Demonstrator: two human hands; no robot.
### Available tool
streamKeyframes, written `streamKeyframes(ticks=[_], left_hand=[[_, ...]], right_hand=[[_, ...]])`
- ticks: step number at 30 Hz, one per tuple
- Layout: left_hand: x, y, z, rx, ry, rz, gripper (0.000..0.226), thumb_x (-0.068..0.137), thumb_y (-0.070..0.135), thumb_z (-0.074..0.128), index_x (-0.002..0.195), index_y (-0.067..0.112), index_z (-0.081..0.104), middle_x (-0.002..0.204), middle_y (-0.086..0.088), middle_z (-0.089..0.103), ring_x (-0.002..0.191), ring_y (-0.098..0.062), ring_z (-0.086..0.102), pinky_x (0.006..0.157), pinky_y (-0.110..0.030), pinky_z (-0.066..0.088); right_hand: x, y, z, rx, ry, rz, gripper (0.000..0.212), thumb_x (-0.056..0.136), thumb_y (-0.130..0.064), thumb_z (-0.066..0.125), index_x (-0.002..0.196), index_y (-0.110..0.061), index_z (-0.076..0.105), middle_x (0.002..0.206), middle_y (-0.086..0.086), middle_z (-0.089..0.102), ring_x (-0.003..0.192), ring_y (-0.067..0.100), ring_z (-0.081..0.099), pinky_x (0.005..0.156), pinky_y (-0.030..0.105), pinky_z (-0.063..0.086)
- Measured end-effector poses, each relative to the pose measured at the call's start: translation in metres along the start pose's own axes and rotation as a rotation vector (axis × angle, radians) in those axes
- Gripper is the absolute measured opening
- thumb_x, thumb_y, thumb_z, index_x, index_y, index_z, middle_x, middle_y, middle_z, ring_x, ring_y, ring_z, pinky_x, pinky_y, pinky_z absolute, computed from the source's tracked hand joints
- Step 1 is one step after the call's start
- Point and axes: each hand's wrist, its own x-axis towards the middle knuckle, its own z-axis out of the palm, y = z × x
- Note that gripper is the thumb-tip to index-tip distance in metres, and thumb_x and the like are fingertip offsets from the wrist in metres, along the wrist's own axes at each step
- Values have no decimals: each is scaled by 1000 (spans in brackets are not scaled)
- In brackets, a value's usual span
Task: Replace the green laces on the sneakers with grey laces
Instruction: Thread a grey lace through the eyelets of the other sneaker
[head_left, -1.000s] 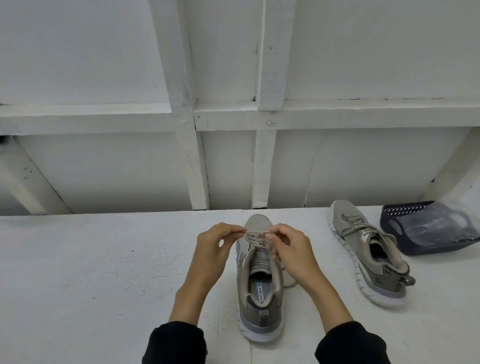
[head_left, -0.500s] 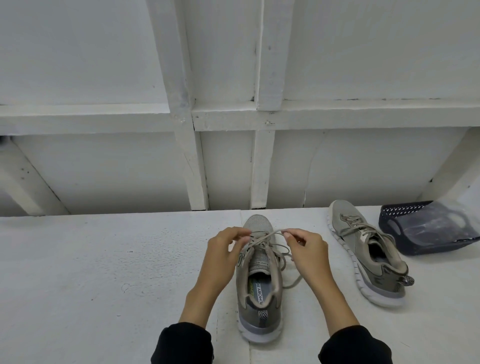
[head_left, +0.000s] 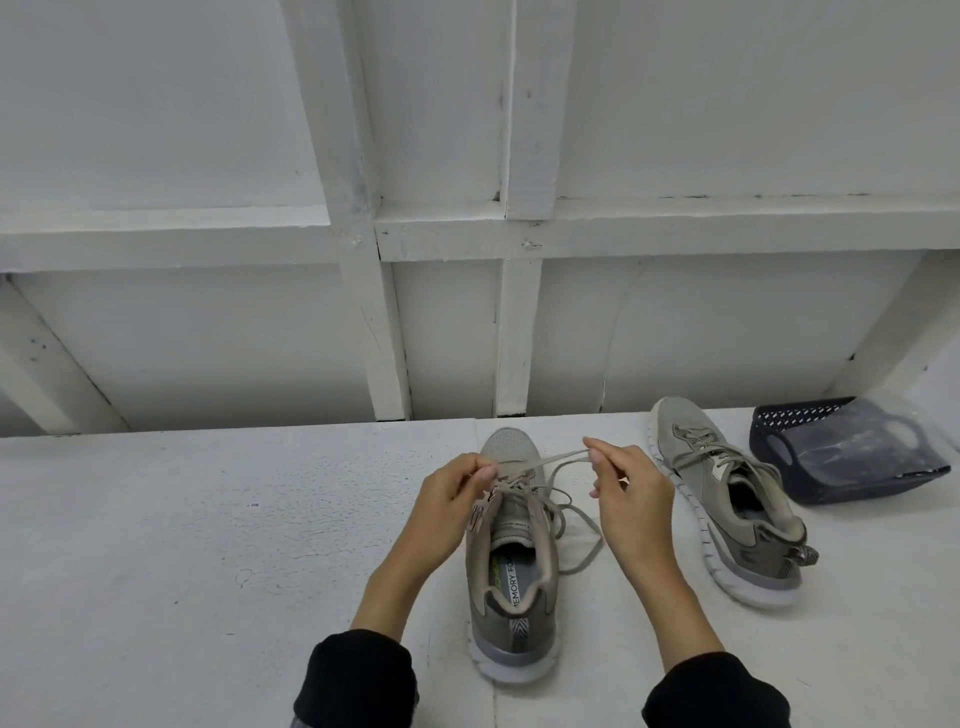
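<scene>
Lace (head_left: 540, 461) of the near sneaker (head_left: 511, 561): one strand runs taut from the front eyelets rightward and slightly up to the right hand (head_left: 626, 493), whose thumb and forefinger pinch its end. The left hand (head_left: 452, 493) pinches the lacing at the eyelet row, bracing the upper. The shoe's long axis points away from the person, toe far, on the white table (head_left: 208, 545). The strand thus lies across that axis, nearer the right hand. Its colour reads greyish-tan; probably the old lace.
</scene>
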Motion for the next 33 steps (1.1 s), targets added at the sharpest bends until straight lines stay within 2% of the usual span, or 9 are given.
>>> streamKeyframes(ticks=[3, 5, 7, 11, 15, 21, 25, 29, 33], left_hand=[[0, -4, -12, -24, -8, -55, 23, 98, 6, 52, 103, 18, 72, 91, 10, 72, 91, -3, 65, 81, -16, 50], [0, -4, -17, -26, 26, -70, 23, 95, 5, 58, 97, 22, 73, 89, 6, 75, 89, -6, 68, 82, -18, 52], [-1, -2, -17, -3, 82, -72, 13, 89, 8, 67, 89, 20, 73, 82, 5, 75, 82, -4, 68, 76, -16, 51], [-2, 4, -10, 21, 140, -13, 4, 81, 13, 76, 83, 17, 77, 78, 6, 72, 73, 0, 64, 71, -11, 47], [-3, 9, -2, -91, 133, -21, 5, 78, 16, 79, 82, 17, 75, 76, 2, 74, 76, -11, 69, 75, -21, 55], [-8, -1, 3, -4, 137, -78, 7, 87, 26, 72, 84, 20, 69, 84, 8, 71, 79, -6, 64, 68, -12, 48], [-14, -9, 7, 49, 109, -206, 16, 82, 37, 76, 86, 23, 69, 89, 11, 70, 74, 1, 63, 64, -11, 49], [-15, -12, 5, -3, 125, -268, 15, 88, 36, 69, 86, 21, 72, 87, 7, 72, 81, -11, 68, 73, -27, 59], [-16, -16, 3, -194, 115, -359, 20, 93, 26, 65, 89, 8, 73, 89, -5, 74, 90, -19, 70, 70, -24, 58]], right_hand=[[-2, 4, 2, -69, 16, 6, 21, 95, -12, 56, 111, -12, 71, 91, -2, 63, 77, 8, 60, 75, 21, 52], [-5, 2, 6, -164, -5, 36, 22, 94, -9, 56, 111, -13, 70, 100, -1, 60, 83, 8, 58, 73, 11, 43], [-9, -4, 10, -236, -68, 46, 27, 93, -7, 56, 116, -18, 66, 109, -4, 54, 87, 8, 55, 76, 16, 41], [-15, -29, 20, -34, -304, -22, 35, 95, -8, 53, 127, -21, 54, 106, -12, 58, 70, -7, 55, 66, 6, 42], [-16, -34, 27, 38, -460, 7, 28, 96, -16, 54, 122, -28, 56, 102, -12, 66, 86, -4, 61, 75, 7, 46], [-12, -23, 23, -84, -375, -81, 5, 88, -18, 68, 85, -19, 72, 79, -6, 64, 70, 1, 53, 64, 9, 40], [-9, -13, 24, -277, -372, -78, 10, 88, -23, 66, 80, -21, 61, 81, -7, 56, 76, 6, 51, 66, 16, 38], [-8, -14, 21, -334, -402, -60, 10, 90, -27, 65, 85, -19, 68, 81, -7, 59, 71, 0, 50, 60, 10, 36], [-5, -19, 23, -390, -429, -63, 14, 90, -27, 64, 91, -16, 73, 84, -6, 58, 70, -1, 49, 57, 8, 35]])
